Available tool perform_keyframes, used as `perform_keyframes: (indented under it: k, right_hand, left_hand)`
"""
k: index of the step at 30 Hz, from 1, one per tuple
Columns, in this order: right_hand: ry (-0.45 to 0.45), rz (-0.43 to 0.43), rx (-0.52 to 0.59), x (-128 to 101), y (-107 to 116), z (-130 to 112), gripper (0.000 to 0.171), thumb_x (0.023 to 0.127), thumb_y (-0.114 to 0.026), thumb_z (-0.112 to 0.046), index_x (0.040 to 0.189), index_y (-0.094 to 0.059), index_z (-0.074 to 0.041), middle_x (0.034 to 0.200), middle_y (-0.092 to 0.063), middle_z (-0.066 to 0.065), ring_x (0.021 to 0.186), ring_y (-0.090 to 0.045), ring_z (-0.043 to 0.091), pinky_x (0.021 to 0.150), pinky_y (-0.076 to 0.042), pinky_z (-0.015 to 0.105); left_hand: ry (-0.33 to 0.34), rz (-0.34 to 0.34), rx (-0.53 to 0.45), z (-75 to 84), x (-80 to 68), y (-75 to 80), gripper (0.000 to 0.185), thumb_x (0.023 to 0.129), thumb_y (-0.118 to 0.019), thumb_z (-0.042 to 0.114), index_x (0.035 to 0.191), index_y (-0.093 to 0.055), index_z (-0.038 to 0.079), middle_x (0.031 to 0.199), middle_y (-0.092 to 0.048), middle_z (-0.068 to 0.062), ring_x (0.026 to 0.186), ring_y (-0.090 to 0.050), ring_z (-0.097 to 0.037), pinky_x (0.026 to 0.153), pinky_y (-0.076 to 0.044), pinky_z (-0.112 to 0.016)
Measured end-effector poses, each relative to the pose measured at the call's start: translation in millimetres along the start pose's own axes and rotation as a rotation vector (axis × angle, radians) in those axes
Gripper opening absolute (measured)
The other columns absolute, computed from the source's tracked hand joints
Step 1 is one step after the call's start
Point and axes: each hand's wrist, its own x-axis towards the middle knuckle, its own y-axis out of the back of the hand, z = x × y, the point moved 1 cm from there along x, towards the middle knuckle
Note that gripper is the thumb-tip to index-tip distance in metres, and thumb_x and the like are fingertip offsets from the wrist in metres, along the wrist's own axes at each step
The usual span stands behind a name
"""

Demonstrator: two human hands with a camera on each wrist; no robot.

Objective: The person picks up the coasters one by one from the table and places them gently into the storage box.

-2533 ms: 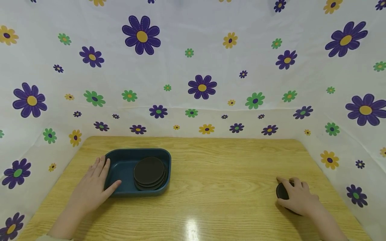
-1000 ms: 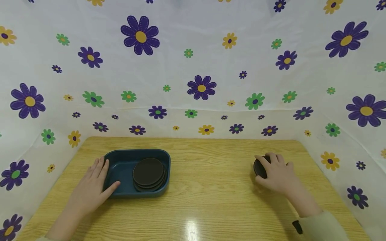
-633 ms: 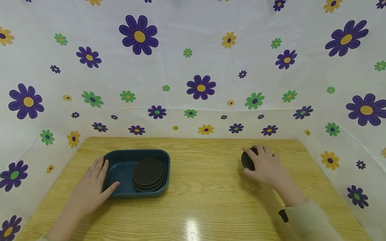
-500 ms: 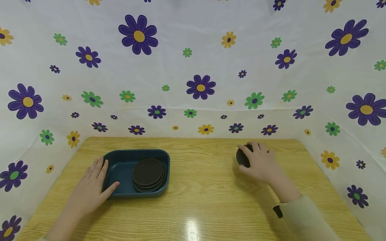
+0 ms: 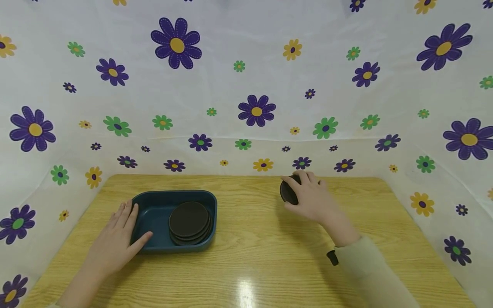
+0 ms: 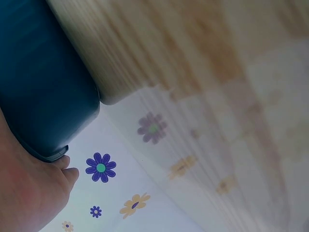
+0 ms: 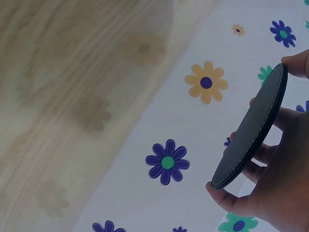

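Note:
My right hand [image 5: 311, 197] grips a round black coaster [image 5: 288, 191] by its edge, above the table's back half. In the right wrist view the coaster [image 7: 253, 128] shows pale stitching along its rim, with thumb and fingers on opposite edges. My left hand [image 5: 115, 241] rests on the left end of a blue rectangular tray [image 5: 154, 247], fingers straight along the rim and thumb reaching over the front side. Several similar black coasters [image 5: 189, 220] lie stacked in the tray's right part. In the left wrist view only part of the left hand [image 6: 34, 193] shows against the tray [image 6: 48, 72].
The wood-grained table [image 5: 246, 239] is bordered at the back and both sides by a white flower-print cloth [image 5: 215, 85]. A black tab [image 5: 332, 258] hangs at the right sleeve [image 5: 362, 256].
The right hand has carried the coaster from the table's right side leftward and toward the back edge. The left hand and tray have stayed in place.

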Motion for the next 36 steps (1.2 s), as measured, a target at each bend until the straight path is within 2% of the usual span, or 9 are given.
perform_keyframes:
  k: [6, 16, 25, 36]
  right_hand:
    - [0.035, 0.000, -0.002, 14.4, 4.2, -17.2, 0.076, 0.088, -0.067, -0.048, 0.159, -0.049, -0.027, 0.156, -0.048, 0.021, 0.141, -0.047, 0.046, 0.097, -0.048, 0.070]
    - [0.106, 0.003, -0.011, 33.8, 4.5, -46.0, 0.076, 0.088, -0.067, -0.050, 0.159, -0.049, -0.030, 0.158, -0.047, 0.018, 0.145, -0.044, 0.043, 0.102, -0.047, 0.068]
    - [0.171, -0.030, -0.006, 44.6, 1.1, -67.9, 0.078, 0.089, -0.066, -0.054, 0.162, -0.044, -0.032, 0.162, -0.043, 0.016, 0.146, -0.042, 0.041, 0.099, -0.047, 0.063]
    - [0.261, 0.016, 0.005, 49.5, -1.3, -98.5, 0.078, 0.088, -0.065, -0.055, 0.161, -0.046, -0.033, 0.159, -0.046, 0.013, 0.143, -0.046, 0.037, 0.101, -0.049, 0.060]
  left_hand:
    - [-0.002, 0.009, 0.005, -0.3, 0.3, -0.3, 0.098, 0.104, -0.060, 0.056, 0.166, -0.020, -0.009, 0.172, -0.019, -0.035, 0.163, -0.015, -0.050, 0.134, -0.013, -0.062]
    - [-0.005, 0.004, -0.002, -0.3, -0.7, 0.0, 0.098, 0.104, -0.059, 0.056, 0.166, -0.020, -0.009, 0.173, -0.018, -0.034, 0.163, -0.012, -0.050, 0.136, -0.009, -0.060]
    - [-0.007, 0.009, -0.007, 0.9, 0.5, 2.6, 0.098, 0.104, -0.059, 0.056, 0.166, -0.020, -0.009, 0.172, -0.018, -0.035, 0.163, -0.012, -0.051, 0.135, -0.012, -0.062]
    - [-0.010, 0.004, 0.003, -1.5, 1.3, 0.6, 0.098, 0.105, -0.058, 0.057, 0.166, -0.019, -0.009, 0.173, -0.016, -0.035, 0.163, -0.013, -0.051, 0.133, -0.016, -0.065]
